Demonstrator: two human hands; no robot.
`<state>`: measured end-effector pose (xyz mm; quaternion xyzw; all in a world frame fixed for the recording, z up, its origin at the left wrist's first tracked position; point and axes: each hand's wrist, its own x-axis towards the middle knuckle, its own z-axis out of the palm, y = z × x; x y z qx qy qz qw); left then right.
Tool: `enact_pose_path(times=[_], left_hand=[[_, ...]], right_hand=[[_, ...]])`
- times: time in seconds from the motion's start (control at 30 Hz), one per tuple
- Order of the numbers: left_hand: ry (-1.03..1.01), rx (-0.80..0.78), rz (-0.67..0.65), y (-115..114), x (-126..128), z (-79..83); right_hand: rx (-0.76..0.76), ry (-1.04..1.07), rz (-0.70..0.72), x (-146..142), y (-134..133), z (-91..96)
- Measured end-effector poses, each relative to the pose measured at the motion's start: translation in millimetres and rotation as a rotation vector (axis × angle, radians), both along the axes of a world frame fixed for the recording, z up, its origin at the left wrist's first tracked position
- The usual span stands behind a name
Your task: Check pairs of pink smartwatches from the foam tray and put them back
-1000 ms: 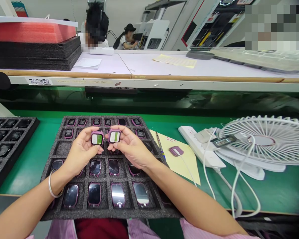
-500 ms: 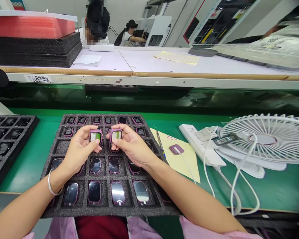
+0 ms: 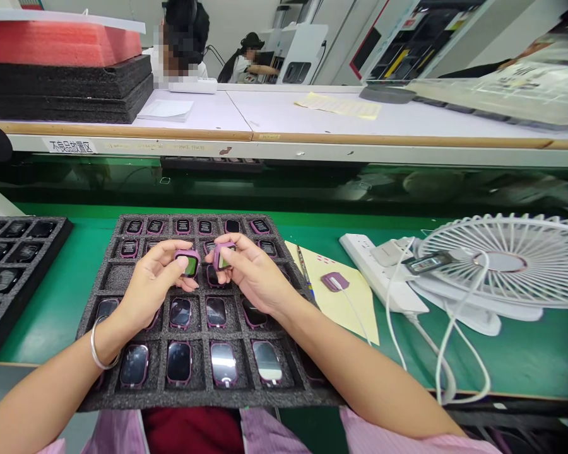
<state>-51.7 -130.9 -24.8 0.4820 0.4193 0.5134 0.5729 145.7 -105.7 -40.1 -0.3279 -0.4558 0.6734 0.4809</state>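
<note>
My left hand (image 3: 163, 271) grips a purple smartwatch case (image 3: 188, 263) between thumb and fingers, its screen lit green. A second purple smartwatch case (image 3: 224, 255), tilted and partly covered by the thumb, is pinched in my right hand (image 3: 243, 268). Both watches hang close together, apart from each other, above a dark foam tray (image 3: 199, 400). Rows of similar purple watches fill many of the tray's compartments, such as a dark-screened watch (image 3: 178, 362) in the front row. Some compartments are hidden under my hands and forearms.
Another foam tray (image 3: 38, 271) of watches lies at left. On the right are yellow paper (image 3: 355, 315) with a cabled purple piece (image 3: 335, 281), a power strip (image 3: 397, 290), loose white cables and a white fan (image 3: 511, 265). A shelf (image 3: 265, 135) runs across the back; people work beyond it.
Both watches have turned and tilted in my fingers. The left one has shifted slightly right, and the right one is angled more, with less of its screen showing.
</note>
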Motion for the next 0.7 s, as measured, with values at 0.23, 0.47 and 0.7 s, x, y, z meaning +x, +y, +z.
enact_pose_path(times=[0.23, 0.47, 0.7], left_hand=[[-0.018, 0.001, -0.005, 1.4, -0.7, -0.4], [-0.028, 0.02, -0.039, 2.9, -0.5, -3.0], [-0.045, -0.019, -0.039, 1.7, 0.8, -1.7]], right_hand=[[0.042, 0.0, 0.0, 1.4, 1.1, -6.6], [0.051, 0.03, -0.017, -0.6, 0.2, -3.1], [0.013, 0.011, -0.03, 0.4, 0.6, -1.1]])
